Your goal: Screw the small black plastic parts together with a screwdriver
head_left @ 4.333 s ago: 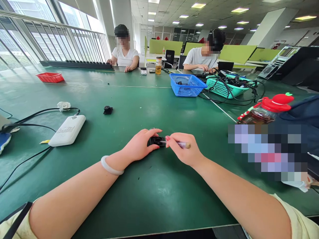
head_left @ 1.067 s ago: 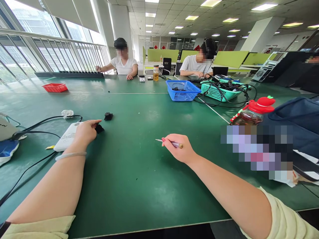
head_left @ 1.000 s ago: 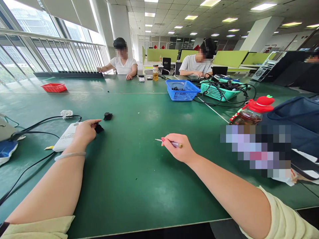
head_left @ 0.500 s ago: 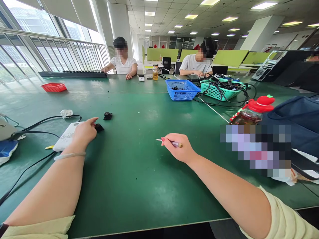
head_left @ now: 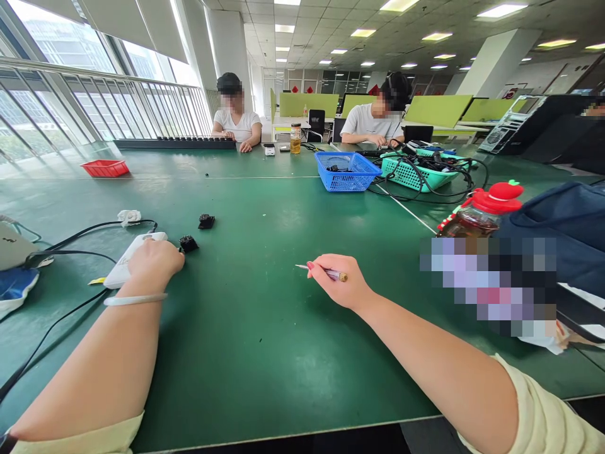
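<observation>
My right hand (head_left: 338, 277) is closed around a slim pen-like tool (head_left: 336, 275), its thin pointed metal tip aimed left and its gold end showing behind the fingers. What kind of tool it is, I cannot tell. My left hand (head_left: 158, 260) rests over the near side of a white flat device (head_left: 123, 268), fingers curled down and mostly hidden. Just beyond its fingers lies a small black block (head_left: 188, 243), like a keycap or switch. A second black block (head_left: 206, 221) sits a bit farther off on the green table (head_left: 265, 302).
Black cables run on the left near a crumpled white tissue (head_left: 129, 217). Farther off are a red tray (head_left: 104, 168), a blue basket (head_left: 347, 171), a teal basket (head_left: 411, 171) with cables, and a keyboard (head_left: 189, 144). A red-lidded bottle (head_left: 477, 214) stands right. Two people sit opposite.
My left hand's pointing finger has curled in and the hand has drawn down slightly, uncovering the nearer black block. Across the table, the keyboard has slid right. My right hand keeps still.
</observation>
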